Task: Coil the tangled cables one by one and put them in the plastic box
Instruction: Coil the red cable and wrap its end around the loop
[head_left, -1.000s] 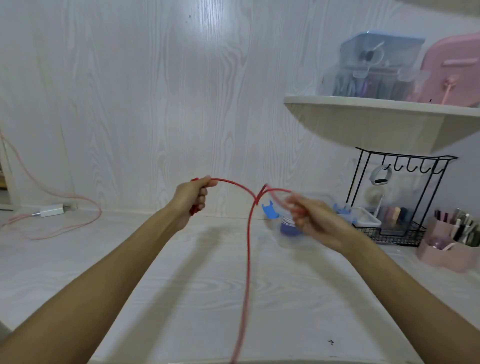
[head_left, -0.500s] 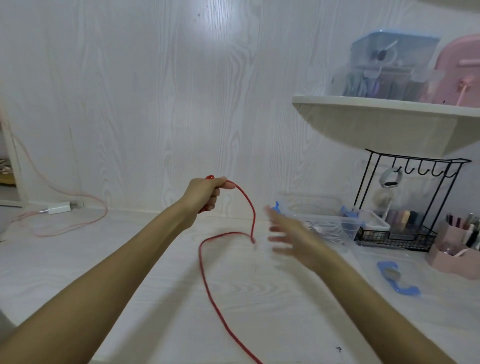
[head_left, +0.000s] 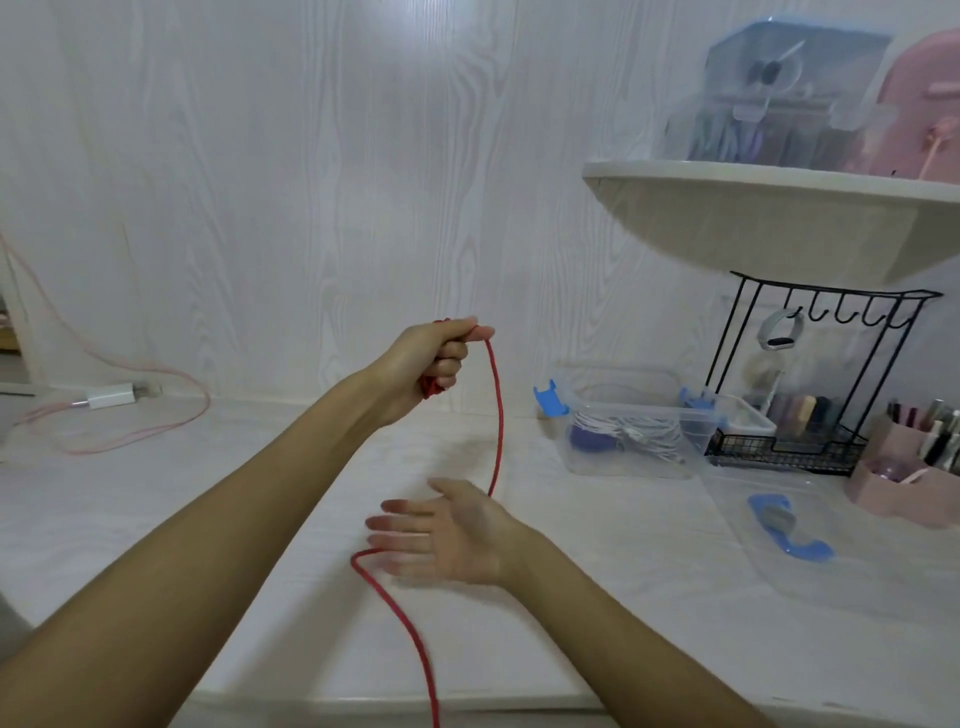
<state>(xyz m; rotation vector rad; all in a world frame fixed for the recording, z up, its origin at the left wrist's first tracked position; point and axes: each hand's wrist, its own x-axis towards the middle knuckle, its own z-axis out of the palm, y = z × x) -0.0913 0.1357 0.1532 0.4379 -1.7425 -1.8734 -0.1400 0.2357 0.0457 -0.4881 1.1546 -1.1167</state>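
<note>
The left hand (head_left: 434, 358) was raised over the far middle of the white table (head_left: 208, 519), its fingers curled tight round a bunch of the red cable (head_left: 497, 415), with loops showing under the fist. From the thumb and forefinger the cable dropped in a long curve to the right, passed behind the right hand (head_left: 447, 530), bent sharply at that hand's fingertips and ran along the table to the near edge.

The right hand was low over the table, nearer than the left, palm turned leftward and fingers straight and spread; it was blurred, and it seemed to hold nothing, though the cable lay just by its fingers.

The clear plastic box (head_left: 631, 431) stood to the right by the far wall, lid off, with white cables (head_left: 631, 428) and a purple thing coiled inside. Its clear lid (head_left: 779, 540) with blue clips lay nearer, further right. A pink cable (head_left: 130, 405) and a white charger (head_left: 111, 396) lay at the far left.
</note>
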